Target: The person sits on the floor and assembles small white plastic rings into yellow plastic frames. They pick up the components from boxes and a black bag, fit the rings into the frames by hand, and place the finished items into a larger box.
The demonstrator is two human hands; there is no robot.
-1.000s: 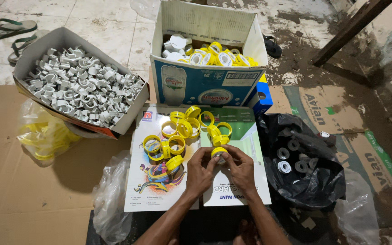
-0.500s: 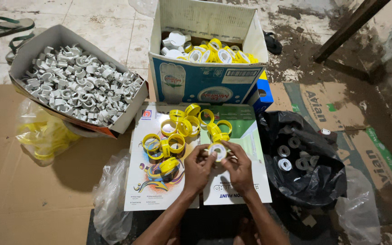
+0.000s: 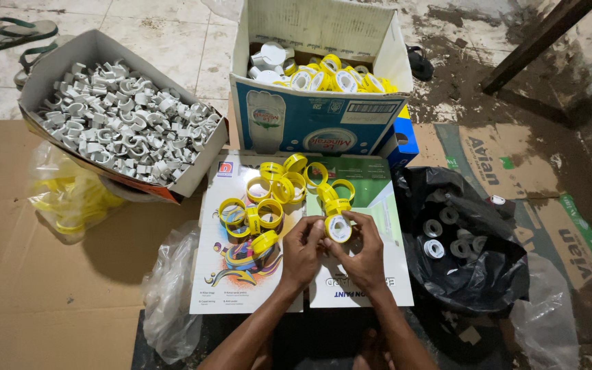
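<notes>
At nine o'clock of the hands lies a clear plastic bag of yellow rings point(image 3: 70, 195) on the brown cardboard floor sheet point(image 3: 29, 288). At ten o'clock stands a tilted open carton of white plastic spool cores point(image 3: 121, 127); its lower rim hangs over the glossy printed card point(image 3: 234, 274) that serves as the work surface. A nudge could tip it and spill cores across the work.

On the card, at eleven to twelve o'clock, sits a loose heap of yellow plastic ring covers point(image 3: 279, 195), some on edge, some overlapping. Those on edge are liable to roll off the card if the hands brush them.

The left hand point(image 3: 301, 250) and right hand point(image 3: 363, 255) meet over the card's centre. Both pinch one yellow-rimmed white tape spool point(image 3: 338, 227) between thumbs and fingertips, fingers pressed together on its rim, the spool raised just above the card. Judged risk: uneven thumb pressure could seat the yellow cover crooked or let the spool slip down among the loose rings.

At twelve o'clock a blue and white cardboard box of finished yellow-and-white spools point(image 3: 323, 109) stands open, well filled; further pieces may slide out over its low front wall.

At three o'clock a crumpled black plastic bag of white tape rolls point(image 3: 460, 253) lies open just beside the card; its slack edge could fold over the rolls.
</notes>
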